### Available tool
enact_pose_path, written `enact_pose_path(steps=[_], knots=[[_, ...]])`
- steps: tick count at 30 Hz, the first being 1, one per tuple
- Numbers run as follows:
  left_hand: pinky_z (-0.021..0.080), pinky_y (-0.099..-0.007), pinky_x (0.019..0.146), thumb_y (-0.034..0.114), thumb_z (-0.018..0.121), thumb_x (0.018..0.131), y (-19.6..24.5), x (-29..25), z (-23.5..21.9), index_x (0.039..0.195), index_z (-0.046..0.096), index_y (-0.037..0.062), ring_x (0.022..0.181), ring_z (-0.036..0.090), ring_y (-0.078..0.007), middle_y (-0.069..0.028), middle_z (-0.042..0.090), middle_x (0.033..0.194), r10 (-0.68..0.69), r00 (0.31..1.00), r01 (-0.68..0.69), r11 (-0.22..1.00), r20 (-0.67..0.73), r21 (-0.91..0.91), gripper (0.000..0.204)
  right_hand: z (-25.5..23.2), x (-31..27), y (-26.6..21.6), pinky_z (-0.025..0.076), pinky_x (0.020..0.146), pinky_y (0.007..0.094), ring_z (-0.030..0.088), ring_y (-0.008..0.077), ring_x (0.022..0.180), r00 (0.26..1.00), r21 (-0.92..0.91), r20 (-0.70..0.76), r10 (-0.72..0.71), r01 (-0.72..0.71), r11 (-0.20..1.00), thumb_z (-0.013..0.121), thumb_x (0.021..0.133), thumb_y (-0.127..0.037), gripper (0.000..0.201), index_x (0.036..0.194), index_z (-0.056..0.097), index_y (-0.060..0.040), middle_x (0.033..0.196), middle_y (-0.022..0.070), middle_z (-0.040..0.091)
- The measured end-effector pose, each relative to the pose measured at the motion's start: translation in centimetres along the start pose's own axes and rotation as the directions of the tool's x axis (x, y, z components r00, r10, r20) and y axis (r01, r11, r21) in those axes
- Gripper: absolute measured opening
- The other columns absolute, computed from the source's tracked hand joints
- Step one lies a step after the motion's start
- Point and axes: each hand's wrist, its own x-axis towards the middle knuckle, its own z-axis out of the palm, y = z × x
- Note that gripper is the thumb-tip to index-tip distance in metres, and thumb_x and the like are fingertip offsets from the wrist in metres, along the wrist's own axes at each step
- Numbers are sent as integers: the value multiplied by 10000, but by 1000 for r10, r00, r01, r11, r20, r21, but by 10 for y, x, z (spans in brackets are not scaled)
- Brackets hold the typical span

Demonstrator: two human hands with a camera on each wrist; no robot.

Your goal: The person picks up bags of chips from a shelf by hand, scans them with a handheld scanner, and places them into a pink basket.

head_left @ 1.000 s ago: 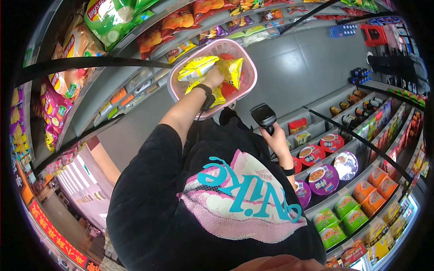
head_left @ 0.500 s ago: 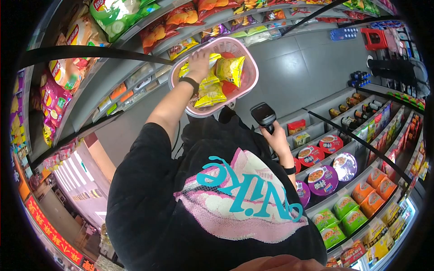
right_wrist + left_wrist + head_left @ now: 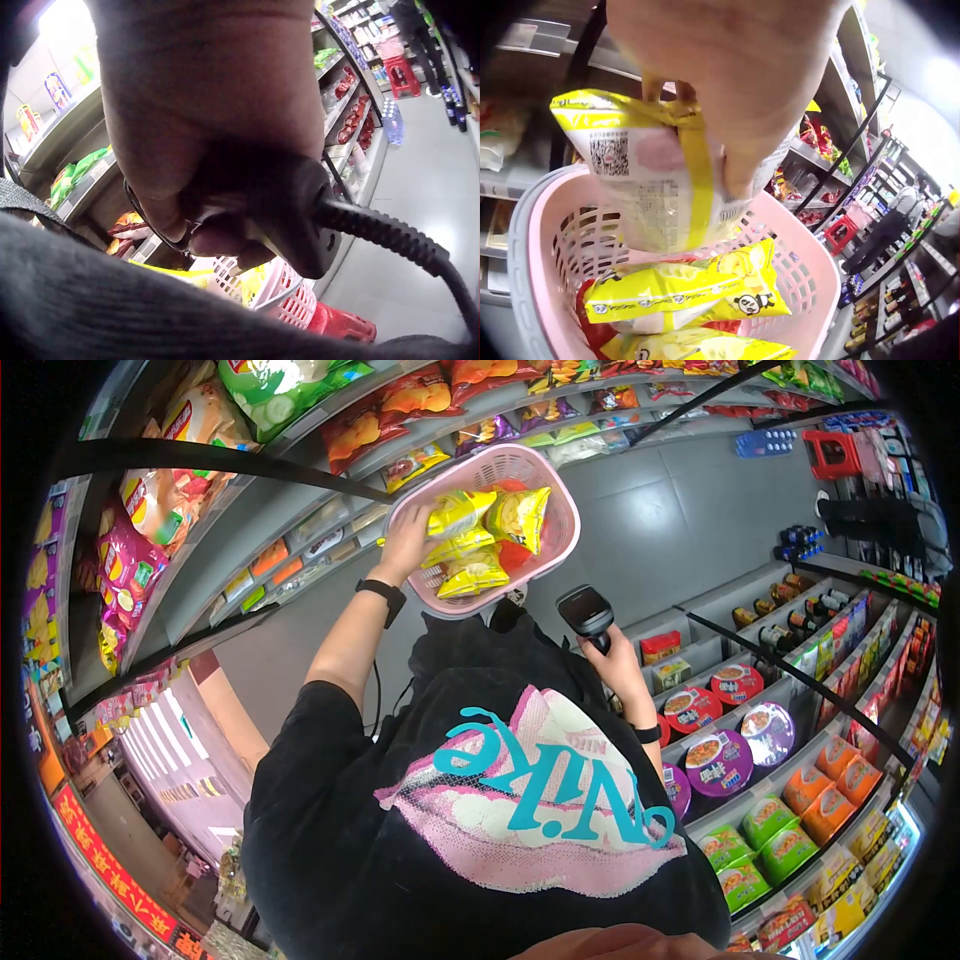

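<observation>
My left hand [image 3: 405, 542] grips a yellow snack bag [image 3: 664, 180] at the left side of a pink basket [image 3: 560, 552]. In the left wrist view, thumb and fingers pinch its upper part, and its white back with a QR code faces the camera. Below it, more yellow snack bags [image 3: 682, 296] with a panda print lie in the basket, over something red [image 3: 592, 330]. My right hand [image 3: 622, 668] holds a black handheld barcode scanner [image 3: 585, 612] by its handle, out to the right of the basket. A thick cord [image 3: 382, 232] runs from the scanner's handle.
Shelves with chip bags [image 3: 410, 398] line the far and left sides. At right, another shelf carries instant noodle cups [image 3: 718, 762] and bottles. Grey floor [image 3: 640, 510] lies between them, with a red stool [image 3: 832, 455] and a person [image 3: 880, 520] farther off.
My left hand came off the middle bags, passed over the basket's left part and drew back toward me, now gripping a bag there. My right hand with the scanner stayed nearly still.
</observation>
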Motion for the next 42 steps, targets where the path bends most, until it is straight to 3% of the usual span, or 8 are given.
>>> enact_pose_path(steps=[2, 5, 18, 23, 28, 32, 38, 42], knots=[[422, -441, 1048, 77, 807, 701, -15, -6, 13, 1308, 498, 114, 1251, 495, -364, -118, 523, 1329, -59, 996, 57, 998, 70, 24, 682, 1, 1, -1, 503, 793, 410, 680, 374, 884, 1000, -19, -3, -17, 17, 1000, 732, 843, -242, 397, 1115, 606, 20, 899, 245, 681], [426, -435, 1051, 82, 801, 709, -23, -4, 23, 1320, 495, 122, 1250, 494, -367, -107, 509, 1345, -75, 997, 76, 996, -19, 43, 685, 2, 1, -3, 504, 787, 411, 681, 374, 878, 1000, -39, 21, 9, -8, 999, 732, 845, -246, 392, 1099, 602, 23, 886, 246, 678], [432, -413, 1051, 131, 811, 715, -20, 39, 43, 1328, 509, 174, 1250, 508, -329, -79, 531, 1345, -229, 969, 210, 962, 97, 171, 684, 11, -3, -6, 507, 798, 416, 667, 418, 910, 999, -28, 8, -50, 50, 998, 719, 849, -215, 377, 1101, 597, 36, 900, 256, 677], [420, -422, 1065, 112, 807, 715, -10, 42, 34, 1316, 508, 167, 1274, 491, -319, -73, 520, 1362, -270, 949, 246, 957, 165, 152, 673, 8, -6, -5, 507, 819, 414, 668, 413, 942, 1000, -45, 21, 9, -8, 999, 716, 848, -212, 388, 1124, 597, 33, 942, 258, 681], [354, -437, 1126, 255, 844, 677, 0, 38, 25, 1445, 378, 129, 1356, 397, -370, -154, 430, 1450, -278, 925, 256, 960, 260, 114, 907, 8, -6, 2, 503, 829, 416, 670, 404, 950, 1000, -36, 0, 17, -17, 999, 714, 847, -212, 385, 1123, 598, 30, 945, 260, 680], [340, -482, 1129, 373, 847, 670, -7, 43, 33, 1502, 290, 122, 1371, 382, -381, -198, 369, 1492, -276, 940, 261, 960, 201, 98, 1033, 5, -8, -9, 502, 840, 415, 663, 412, 969, 999, -26, 10, 46, -46, 999, 715, 845, -211, 391, 1130, 598, 29, 956, 264, 680], [346, -446, 1126, 316, 781, 754, 14, 57, 42, 1463, 364, 86, 1341, 415, -379, -199, 428, 1440, -147, 984, 131, 980, 103, 149, 854, 10, -5, -4, 500, 856, 413, 660, 409, 993, 999, -35, 15, 35, -34, 999, 716, 844, -206, 392, 1135, 598, 28, 976, 268, 679], [362, -458, 1111, 199, 722, 800, 19, 55, 51, 1364, 478, 63, 1316, 441, -374, -192, 484, 1385, 70, 997, -71, 995, 17, 70, 629, 11, -4, -3, 501, 853, 414, 660, 409, 994, 1000, -27, 9, 13, -13, 1000, 718, 844, -209, 385, 1126, 602, 26, 975, 263, 680]])
